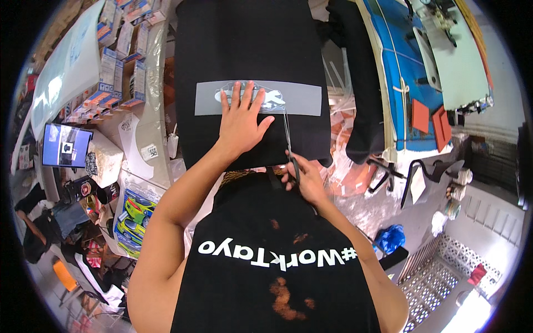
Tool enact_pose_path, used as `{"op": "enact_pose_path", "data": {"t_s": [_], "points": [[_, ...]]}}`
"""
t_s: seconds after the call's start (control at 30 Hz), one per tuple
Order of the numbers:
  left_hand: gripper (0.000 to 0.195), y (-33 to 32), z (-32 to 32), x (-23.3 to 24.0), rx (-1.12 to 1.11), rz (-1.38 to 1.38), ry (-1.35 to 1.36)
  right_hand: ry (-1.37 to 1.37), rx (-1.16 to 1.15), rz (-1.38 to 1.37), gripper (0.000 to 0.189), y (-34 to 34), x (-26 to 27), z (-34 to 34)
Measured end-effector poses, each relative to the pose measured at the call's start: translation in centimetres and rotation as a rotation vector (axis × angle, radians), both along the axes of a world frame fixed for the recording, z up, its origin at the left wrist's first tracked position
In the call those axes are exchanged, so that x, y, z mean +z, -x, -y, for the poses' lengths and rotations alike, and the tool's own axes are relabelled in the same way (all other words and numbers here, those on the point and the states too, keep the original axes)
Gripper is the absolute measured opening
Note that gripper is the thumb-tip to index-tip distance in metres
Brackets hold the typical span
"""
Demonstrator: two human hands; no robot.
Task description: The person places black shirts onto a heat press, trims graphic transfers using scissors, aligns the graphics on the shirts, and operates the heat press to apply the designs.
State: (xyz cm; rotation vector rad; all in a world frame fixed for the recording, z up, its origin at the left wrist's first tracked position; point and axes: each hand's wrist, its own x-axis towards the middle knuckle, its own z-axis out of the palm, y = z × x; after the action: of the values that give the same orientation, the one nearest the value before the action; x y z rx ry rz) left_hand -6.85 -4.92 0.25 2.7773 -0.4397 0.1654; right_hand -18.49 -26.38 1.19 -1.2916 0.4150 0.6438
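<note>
Black fabric (pixel 250 45) lies flat before me, with a translucent film strip (pixel 306 100) across it. White cut-out shapes (pixel 275 97) show on the strip's middle. My left hand (pixel 243 118) is pressed on the film with fingers spread, partly covering the shapes; it grips nothing. In my right hand (pixel 306 177) are scissors (pixel 287 131), held by dark handles near the fabric's lower edge. Their long thin blades point away from me, and the tips reach the film's lower edge beside the shapes. How far apart the blades are is hard to tell.
Cardboard boxes (pixel 109 75) stand at the left beyond a pale tabletop (pixel 160 137). A lit screen (pixel 66 145) is at the far left. On the right, more black fabric (pixel 366 104) hangs beside a blue surface (pixel 391 62) with orange-red pieces (pixel 420 115). A person sits at the lower left.
</note>
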Motion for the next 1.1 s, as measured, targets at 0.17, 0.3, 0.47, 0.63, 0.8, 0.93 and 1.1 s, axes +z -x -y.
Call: {"op": "enact_pose_path", "data": {"t_s": [0.17, 0.3, 0.47, 0.63, 0.8, 0.93, 1.1], "points": [[0.066, 1.7, 0.2, 0.0, 0.008, -0.005, 0.006, 0.047, -0.092, 0.047, 0.049, -1.0, 0.2, -2.1], [0.065, 1.6, 0.1, 0.0, 0.013, 0.010, 0.016, 0.069, -0.081, 0.071, 0.051, -0.9, -0.1, -2.4], [0.064, 1.6, 0.2, 0.1, 0.017, 0.008, 0.028, 0.088, -0.110, 0.048, 0.050, -0.9, -0.1, -2.8], [0.063, 1.6, 0.1, 0.1, 0.029, -0.004, 0.021, 0.130, -0.102, 0.014, 0.052, -0.5, 0.0, -2.7], [0.063, 1.6, 0.1, 0.1, 0.024, 0.001, 0.036, 0.119, -0.136, 0.019, 0.047, -2.2, 0.7, -3.3], [0.064, 1.6, 0.2, 0.2, 0.022, 0.004, 0.043, 0.106, -0.164, 0.031, 0.041, -3.4, 0.7, -3.6], [0.066, 1.7, 0.1, -0.1, 0.017, 0.030, 0.031, 0.172, -0.148, 0.010, 0.038, -3.6, 1.5, -3.8]]}}
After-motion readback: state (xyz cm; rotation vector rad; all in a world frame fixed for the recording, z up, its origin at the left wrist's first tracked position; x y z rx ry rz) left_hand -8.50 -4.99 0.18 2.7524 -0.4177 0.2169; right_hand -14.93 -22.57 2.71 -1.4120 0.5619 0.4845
